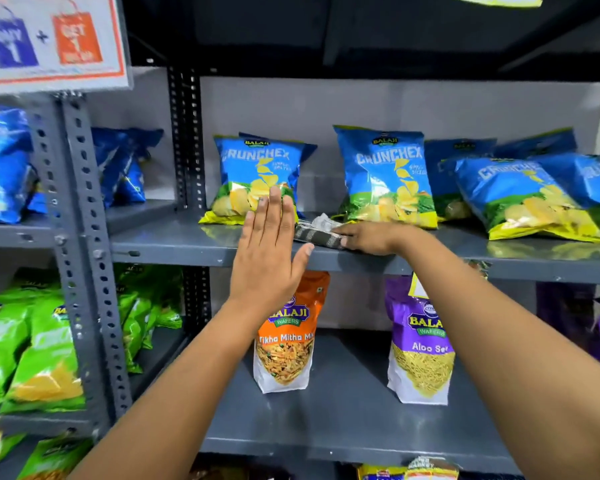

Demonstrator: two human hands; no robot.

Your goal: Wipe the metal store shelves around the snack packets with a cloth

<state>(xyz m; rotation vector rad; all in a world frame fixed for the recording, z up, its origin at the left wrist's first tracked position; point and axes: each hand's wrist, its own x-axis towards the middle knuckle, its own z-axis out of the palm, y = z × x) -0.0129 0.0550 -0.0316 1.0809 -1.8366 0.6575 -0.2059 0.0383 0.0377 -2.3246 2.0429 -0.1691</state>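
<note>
A grey metal shelf (174,242) at chest height carries several blue Crunchex chip packets. One packet (257,178) stands left of centre, another (385,174) stands right of it. Between them lies a dark striped cloth (317,233) on the shelf's front part. My right hand (369,239) lies flat on the cloth's right end and presses it down. My left hand (269,251) is raised in front of the shelf edge, fingers straight and together, holding nothing. Its fingertips overlap the bottom of the left packet in the view.
More blue packets (520,195) lean at the right. The lower shelf (347,410) holds an orange pouch (286,341) and a purple pouch (420,344). A perforated upright post (84,237) divides off the left rack with blue and green packets (45,355). A promo sign (49,39) hangs top left.
</note>
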